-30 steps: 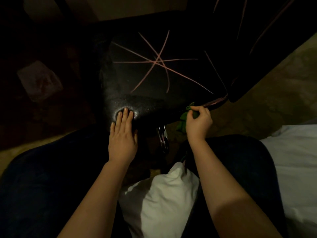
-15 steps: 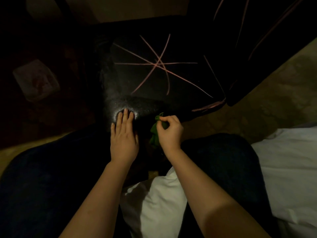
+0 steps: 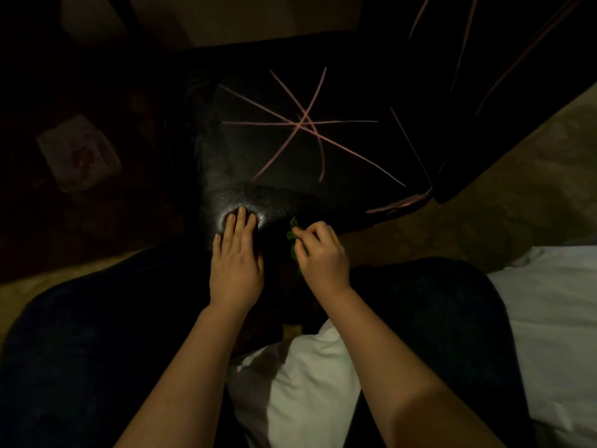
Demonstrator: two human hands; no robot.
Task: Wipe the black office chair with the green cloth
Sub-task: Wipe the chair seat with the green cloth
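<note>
Left hand: the left hand [image 3: 235, 263] lies flat, palm down, with the fingers straight and close together and pointing away from the person. Its fingertips [image 3: 240, 218] press on the near edge of the seat, where the surface shines.
Left arm: bare forearm, reaching forward from the lower middle.
Right hand: the right hand [image 3: 323, 257] sits just right of the left one, not touching it. Its knuckles are up and its fingers curled, pinching the green cloth [image 3: 293, 232].
Cloth: bunched, and mostly hidden by the right hand. Its long axis runs near to far: one end pokes out past the fingertips toward the seat, and the rest hangs down on the thumb side.
Chair: the black office chair [image 3: 290, 163] stands just beyond both hands, with its seat facing up and its backrest [image 3: 504, 92] beyond and to the right of the right hand.
Marks: pink lines [image 3: 302, 124] cross in a star on the seat beyond the hands, with more on the backrest.
Near the wrists: dark-clothed legs [image 3: 80, 350] on both sides and white fabric [image 3: 300, 383] between the forearms.
</note>
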